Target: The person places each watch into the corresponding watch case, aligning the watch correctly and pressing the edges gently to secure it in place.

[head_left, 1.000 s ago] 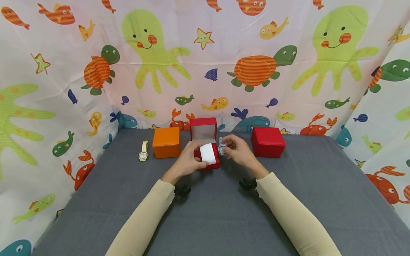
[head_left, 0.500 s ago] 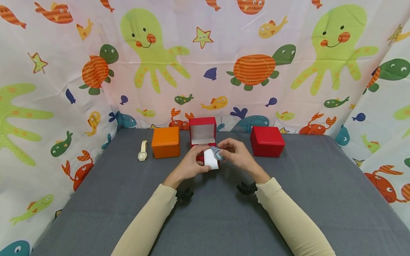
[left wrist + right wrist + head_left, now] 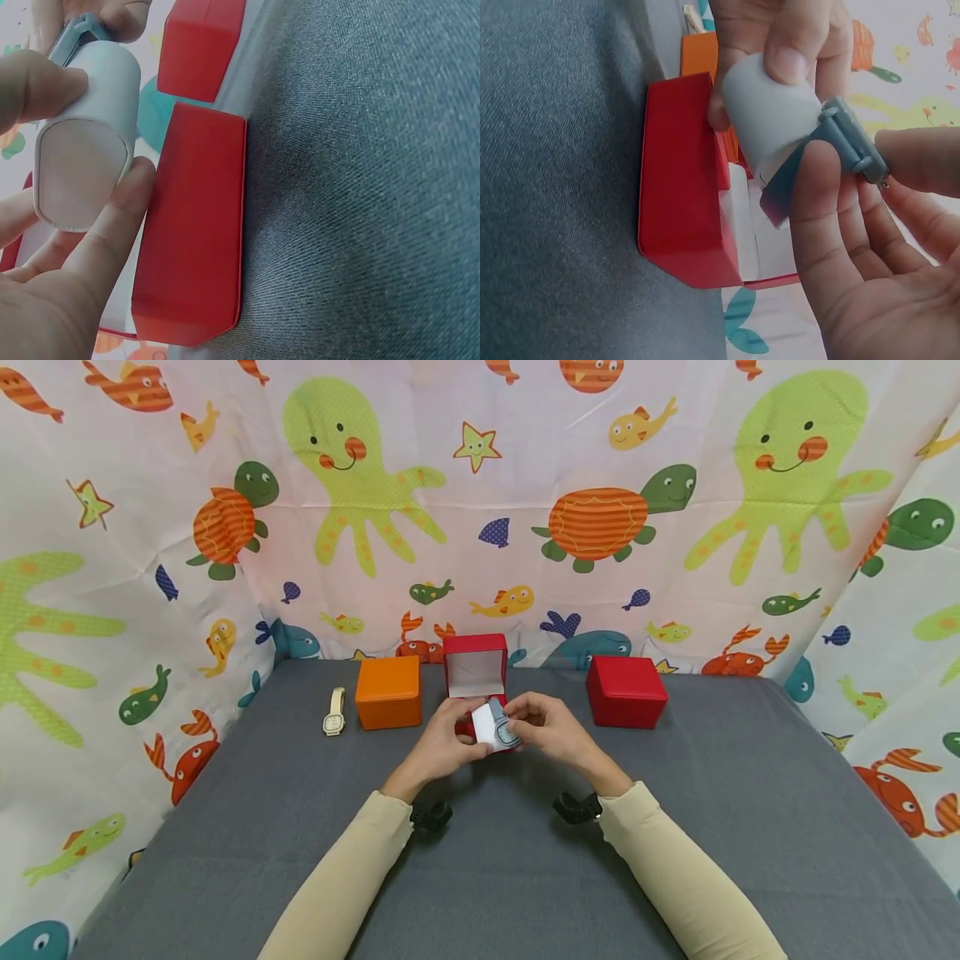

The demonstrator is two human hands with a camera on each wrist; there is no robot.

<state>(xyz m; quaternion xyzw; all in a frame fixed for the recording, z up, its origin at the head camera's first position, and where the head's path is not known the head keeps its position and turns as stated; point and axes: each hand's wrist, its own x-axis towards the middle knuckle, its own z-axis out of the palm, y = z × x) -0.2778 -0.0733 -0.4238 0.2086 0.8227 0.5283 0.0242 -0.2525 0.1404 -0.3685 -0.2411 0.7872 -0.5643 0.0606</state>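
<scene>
My left hand (image 3: 442,742) grips a white watch cushion (image 3: 88,150) between thumb and fingers, above an open red watch box (image 3: 476,664). In my right hand (image 3: 553,731) a blue-grey wristwatch (image 3: 503,728) is pinched by its case. Its strap lies against the right end of the cushion, as the right wrist view shows, with the cushion's end at the strap loop (image 3: 786,180). How far the strap goes round the cushion I cannot tell. The box's lid stands up at the back, its pale lining showing; the hands partly hide its base.
An orange box (image 3: 388,693) stands left of the open box, with a cream-gold watch (image 3: 334,713) lying beyond it. To the right sits a closed red box (image 3: 627,692). Grey cloth (image 3: 495,877) covers the table, and a printed curtain (image 3: 465,527) hangs behind.
My right hand has brought the watch leftward from beside the box to the cushion's right end. The left hand has shifted slightly, tilting the cushion. The other boxes have stayed put.
</scene>
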